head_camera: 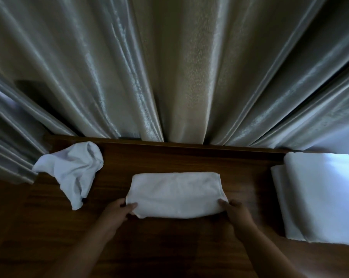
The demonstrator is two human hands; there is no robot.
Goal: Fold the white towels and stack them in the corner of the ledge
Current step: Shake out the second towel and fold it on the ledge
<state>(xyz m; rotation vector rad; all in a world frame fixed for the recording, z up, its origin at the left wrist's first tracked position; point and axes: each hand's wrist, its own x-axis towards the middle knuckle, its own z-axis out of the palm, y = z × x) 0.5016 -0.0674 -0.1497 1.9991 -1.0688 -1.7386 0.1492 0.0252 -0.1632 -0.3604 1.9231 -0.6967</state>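
Note:
A white towel (175,194), folded into a long rectangle, lies flat in the middle of the dark wooden ledge (169,247). My left hand (120,210) pinches its near left corner. My right hand (234,210) grips its near right corner. A crumpled, unfolded white towel (73,171) sits at the left, partly against the curtain. At the far right lies a stack of folded white towels (320,195), close to the ledge's back edge.
Shiny grey curtains (169,77) hang along the whole back of the ledge and spill over its left end. A raised wooden lip (189,146) runs along the back under the curtains. Bare wood shows between the towels and in front of them.

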